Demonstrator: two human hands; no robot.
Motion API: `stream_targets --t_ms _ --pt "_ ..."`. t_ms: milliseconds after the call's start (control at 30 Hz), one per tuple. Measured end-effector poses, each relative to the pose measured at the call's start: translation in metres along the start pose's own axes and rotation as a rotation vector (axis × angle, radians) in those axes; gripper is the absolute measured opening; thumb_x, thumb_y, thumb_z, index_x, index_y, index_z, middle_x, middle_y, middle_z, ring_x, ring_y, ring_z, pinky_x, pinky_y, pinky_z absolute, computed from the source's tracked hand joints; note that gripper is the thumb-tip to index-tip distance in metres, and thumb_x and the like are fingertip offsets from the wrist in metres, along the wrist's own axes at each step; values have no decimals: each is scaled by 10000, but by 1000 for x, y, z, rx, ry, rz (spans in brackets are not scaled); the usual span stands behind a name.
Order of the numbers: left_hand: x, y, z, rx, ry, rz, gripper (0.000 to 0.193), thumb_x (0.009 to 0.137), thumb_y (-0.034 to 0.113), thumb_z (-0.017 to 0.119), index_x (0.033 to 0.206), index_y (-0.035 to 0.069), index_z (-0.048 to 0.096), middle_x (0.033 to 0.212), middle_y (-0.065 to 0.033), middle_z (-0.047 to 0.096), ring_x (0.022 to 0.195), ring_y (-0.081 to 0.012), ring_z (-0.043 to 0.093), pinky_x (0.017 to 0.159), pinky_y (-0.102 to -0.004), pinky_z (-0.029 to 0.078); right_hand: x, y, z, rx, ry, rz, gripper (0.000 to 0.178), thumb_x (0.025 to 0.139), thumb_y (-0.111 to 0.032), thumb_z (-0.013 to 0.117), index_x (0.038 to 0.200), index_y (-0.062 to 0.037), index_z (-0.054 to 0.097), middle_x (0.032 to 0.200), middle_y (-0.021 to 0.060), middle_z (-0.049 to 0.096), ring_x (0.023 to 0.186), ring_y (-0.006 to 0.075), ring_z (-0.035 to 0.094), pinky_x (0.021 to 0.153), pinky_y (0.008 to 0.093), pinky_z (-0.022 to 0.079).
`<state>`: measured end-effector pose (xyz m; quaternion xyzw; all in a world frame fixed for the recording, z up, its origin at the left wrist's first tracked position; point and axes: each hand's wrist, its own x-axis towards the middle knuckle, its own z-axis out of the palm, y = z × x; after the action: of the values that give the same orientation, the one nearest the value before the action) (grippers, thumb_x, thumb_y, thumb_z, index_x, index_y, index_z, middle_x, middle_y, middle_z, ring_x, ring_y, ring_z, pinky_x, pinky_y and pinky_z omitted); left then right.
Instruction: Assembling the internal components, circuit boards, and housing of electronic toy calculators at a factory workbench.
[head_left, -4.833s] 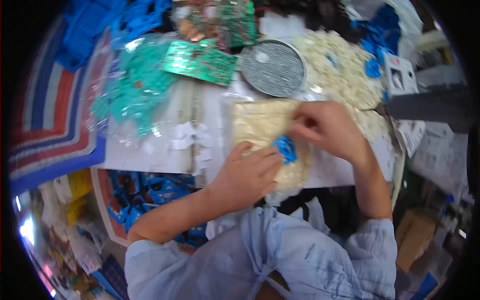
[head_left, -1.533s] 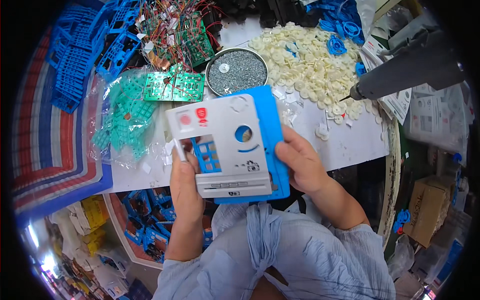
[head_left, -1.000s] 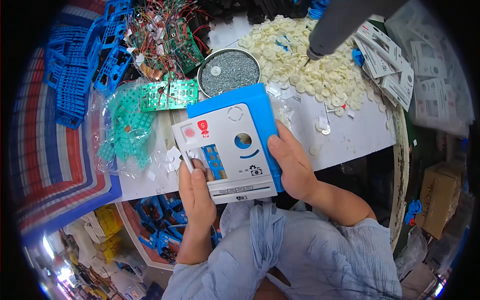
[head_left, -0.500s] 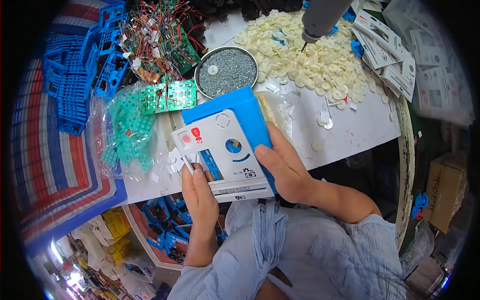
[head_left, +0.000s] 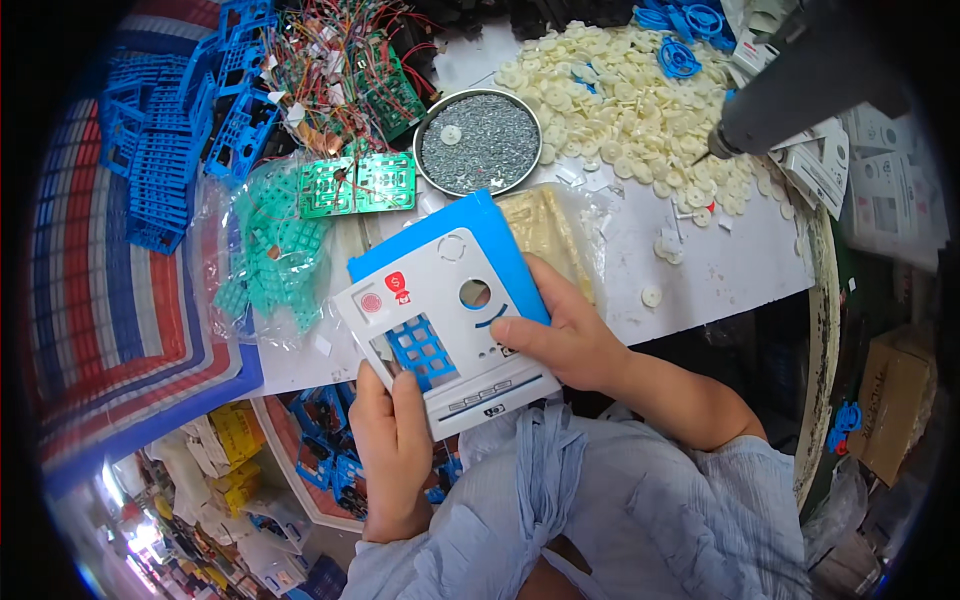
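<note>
Both my hands hold a flat grey-and-blue plastic panel (head_left: 440, 330) over the near edge of the table. Its grey face has a round hole, a red mark and a window showing a blue keypad grid. My left hand (head_left: 392, 440) grips the panel's lower left corner, thumb on its face. My right hand (head_left: 565, 335) holds its right side, fingers lying across the grey face. A blue backing sticks out behind the grey part at the top.
A round metal dish of screws (head_left: 478, 140) sits beyond the panel, beside a heap of cream plastic discs (head_left: 620, 95). Green circuit boards (head_left: 355, 182), wired boards (head_left: 345, 70), a bag of teal keypads (head_left: 265, 260) and blue frames (head_left: 165, 140) lie left. A hanging power screwdriver (head_left: 800, 85) is upper right.
Earlier my hands worked on a bag of cream parts; since then they have picked up the panel and turned it slightly, while the view shifted over the table.
</note>
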<state>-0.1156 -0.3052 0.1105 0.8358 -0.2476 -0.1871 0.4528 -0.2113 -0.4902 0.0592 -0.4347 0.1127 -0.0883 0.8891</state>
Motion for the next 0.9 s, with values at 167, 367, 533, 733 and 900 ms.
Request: stream_targets --t_ms 167,367,533,733,900 --pt "-1 -20 6 -215 31 -81 274 1059 139 440 1194 -27 610 1014 -52 669 892 -73 572 800 -245 460 -3 10 10 69 -18 -86 565 964 -93 635 1452 10 370 1302 96 579 1161 133 570 977 299 491" --pt "5 -20 -2 117 21 -114 252 989 119 558 1170 -51 603 820 -97 688 778 -75 604 711 -283 503 -3 13 5 100 8 -56 562 964 -70 630 1457 8 372 1317 102 582 1169 139 577 983 305 496" --pt "8 -30 -7 -60 45 -63 290 1003 150 553 1217 -44 585 940 -86 683 825 -71 610 729 -245 498 -2 8 -1 140 -8 -19 582 957 -70 641 1465 13 369 1322 104 585 1171 146 583 988 308 496" --pt "23 -33 12 -547 29 -37 322 1043 141 486 1309 -34 530 1117 -72 658 926 -76 613 808 -238 502 1 6 -3 110 -1 -42 605 953 -69 646 1477 15 355 1344 105 574 1191 152 577 1008 318 484" --pt "33 -41 22 -488 53 40 284 1022 105 504 1266 -28 561 1055 -47 660 839 -54 592 730 -224 487 2 6 -7 89 -22 -112 625 945 -48 635 1491 15 339 1362 109 563 1221 165 563 1028 328 469"
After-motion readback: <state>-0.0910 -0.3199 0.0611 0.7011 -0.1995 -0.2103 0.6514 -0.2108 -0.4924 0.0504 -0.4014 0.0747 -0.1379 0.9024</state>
